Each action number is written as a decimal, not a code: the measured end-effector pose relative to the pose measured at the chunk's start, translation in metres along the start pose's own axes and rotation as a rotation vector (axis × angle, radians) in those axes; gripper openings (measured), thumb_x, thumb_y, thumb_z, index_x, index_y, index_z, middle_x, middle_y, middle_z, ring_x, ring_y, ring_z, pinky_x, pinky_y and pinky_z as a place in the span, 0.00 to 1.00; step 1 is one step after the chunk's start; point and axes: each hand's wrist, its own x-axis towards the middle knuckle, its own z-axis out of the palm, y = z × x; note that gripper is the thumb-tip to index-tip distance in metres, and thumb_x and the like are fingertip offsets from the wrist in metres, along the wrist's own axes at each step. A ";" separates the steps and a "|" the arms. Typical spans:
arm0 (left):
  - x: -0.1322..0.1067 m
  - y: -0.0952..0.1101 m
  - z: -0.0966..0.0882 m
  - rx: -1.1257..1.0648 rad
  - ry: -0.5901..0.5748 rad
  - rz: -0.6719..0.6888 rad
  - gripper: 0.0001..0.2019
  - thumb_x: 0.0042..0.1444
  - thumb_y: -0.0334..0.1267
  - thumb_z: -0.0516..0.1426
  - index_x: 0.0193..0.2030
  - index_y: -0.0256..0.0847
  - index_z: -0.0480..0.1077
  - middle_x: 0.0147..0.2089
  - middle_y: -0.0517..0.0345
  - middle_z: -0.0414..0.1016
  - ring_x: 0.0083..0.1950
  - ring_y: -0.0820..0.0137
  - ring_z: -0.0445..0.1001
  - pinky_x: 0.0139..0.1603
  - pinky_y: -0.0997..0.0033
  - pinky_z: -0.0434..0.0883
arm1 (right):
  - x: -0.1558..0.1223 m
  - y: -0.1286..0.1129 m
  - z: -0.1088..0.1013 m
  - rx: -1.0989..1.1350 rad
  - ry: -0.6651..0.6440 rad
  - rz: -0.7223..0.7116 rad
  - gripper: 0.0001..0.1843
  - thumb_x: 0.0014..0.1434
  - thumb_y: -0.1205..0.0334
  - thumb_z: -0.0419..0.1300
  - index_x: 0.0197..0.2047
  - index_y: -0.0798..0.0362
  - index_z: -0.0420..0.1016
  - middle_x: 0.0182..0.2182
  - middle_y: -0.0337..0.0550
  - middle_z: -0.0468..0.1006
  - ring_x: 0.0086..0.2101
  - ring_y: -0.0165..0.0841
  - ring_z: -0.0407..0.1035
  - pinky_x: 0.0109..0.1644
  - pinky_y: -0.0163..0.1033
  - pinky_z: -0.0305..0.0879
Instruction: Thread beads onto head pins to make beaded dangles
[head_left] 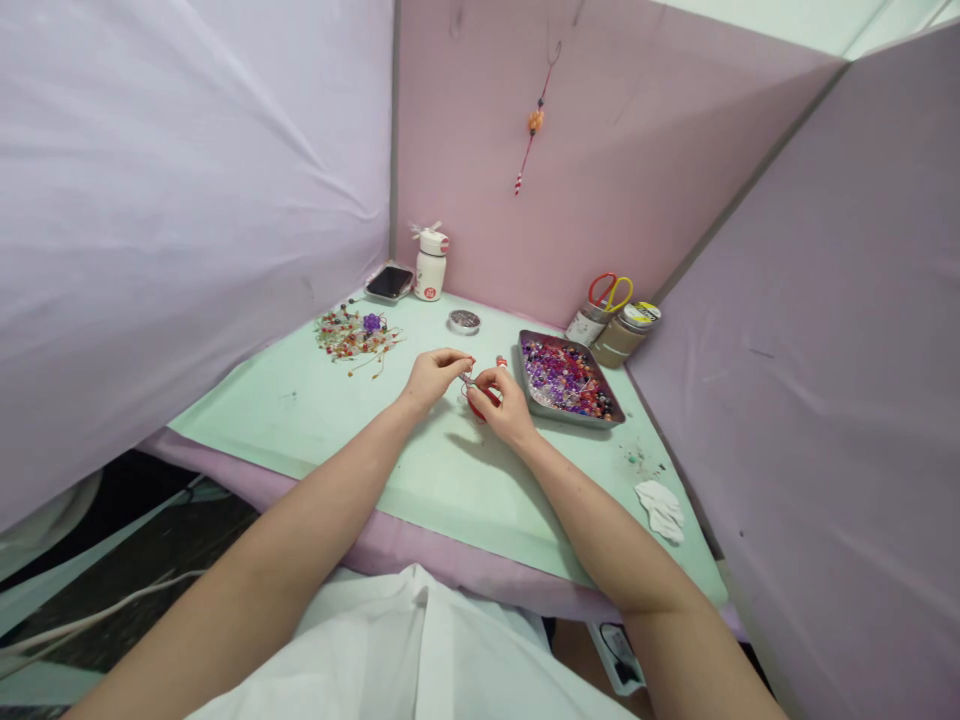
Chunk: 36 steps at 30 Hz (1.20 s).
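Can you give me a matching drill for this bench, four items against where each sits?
Items:
1. scissors
2. phone
3. white cloth
4. bead tray

Places:
A. back left corner, beside the white bottle
B. just right of the right hand
C. standing in a jar
D. near right edge of the table

Pairs: 1-C, 2-A, 3-D, 4-B

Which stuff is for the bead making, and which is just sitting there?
In use: left hand and right hand pinching a small red-handled tool; tray of beads beside them; finished beaded pieces.

Lying about: phone, white bottle, scissors, crumpled tissue.
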 end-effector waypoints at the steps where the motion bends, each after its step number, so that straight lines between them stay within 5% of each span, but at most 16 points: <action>1: -0.001 0.001 0.000 0.000 -0.021 0.005 0.11 0.42 0.41 0.63 0.30 0.36 0.77 0.31 0.54 0.78 0.33 0.70 0.71 0.37 0.70 0.65 | 0.000 0.000 0.001 0.042 0.016 0.042 0.09 0.55 0.55 0.58 0.33 0.52 0.68 0.33 0.39 0.72 0.36 0.32 0.66 0.46 0.41 0.62; 10: -0.001 -0.003 0.001 -0.166 -0.117 -0.051 0.09 0.41 0.39 0.65 0.30 0.36 0.77 0.30 0.57 0.76 0.32 0.74 0.69 0.36 0.72 0.64 | 0.004 0.003 0.001 0.123 0.129 0.174 0.07 0.53 0.60 0.57 0.27 0.53 0.69 0.25 0.36 0.72 0.28 0.29 0.64 0.36 0.36 0.61; 19: -0.005 0.014 -0.011 -0.728 -0.364 -0.280 0.07 0.40 0.32 0.67 0.27 0.33 0.74 0.22 0.59 0.67 0.26 0.79 0.64 0.24 0.81 0.58 | 0.012 0.012 -0.029 -0.456 0.229 -0.080 0.06 0.58 0.63 0.53 0.30 0.52 0.67 0.29 0.42 0.72 0.32 0.33 0.64 0.40 0.38 0.58; 23: -0.007 0.014 -0.013 -0.766 -0.454 -0.303 0.06 0.42 0.31 0.66 0.27 0.32 0.74 0.22 0.59 0.66 0.25 0.80 0.63 0.22 0.82 0.57 | 0.015 0.018 -0.038 -0.745 0.185 -0.042 0.07 0.60 0.63 0.52 0.32 0.53 0.69 0.32 0.45 0.74 0.35 0.36 0.64 0.40 0.40 0.55; 27: -0.003 0.007 -0.011 -0.673 -0.400 -0.367 0.06 0.44 0.30 0.65 0.29 0.31 0.74 0.23 0.57 0.68 0.26 0.79 0.64 0.23 0.82 0.58 | 0.015 0.019 -0.039 -0.902 0.063 0.009 0.08 0.61 0.66 0.51 0.38 0.54 0.72 0.36 0.48 0.75 0.38 0.39 0.65 0.41 0.41 0.53; 31: 0.003 -0.002 -0.009 -0.573 -0.301 -0.431 0.06 0.44 0.29 0.64 0.31 0.31 0.74 0.26 0.57 0.69 0.25 0.81 0.64 0.22 0.83 0.58 | 0.012 0.016 -0.033 -0.828 0.026 -0.091 0.15 0.59 0.73 0.49 0.46 0.53 0.71 0.45 0.50 0.74 0.44 0.38 0.65 0.46 0.43 0.54; 36: 0.004 -0.007 -0.007 -0.493 -0.260 -0.433 0.06 0.43 0.31 0.65 0.28 0.33 0.74 0.25 0.59 0.69 0.24 0.81 0.62 0.22 0.81 0.57 | 0.006 0.001 -0.016 -0.490 -0.013 -0.346 0.14 0.60 0.67 0.51 0.47 0.51 0.73 0.47 0.50 0.71 0.45 0.37 0.65 0.48 0.43 0.60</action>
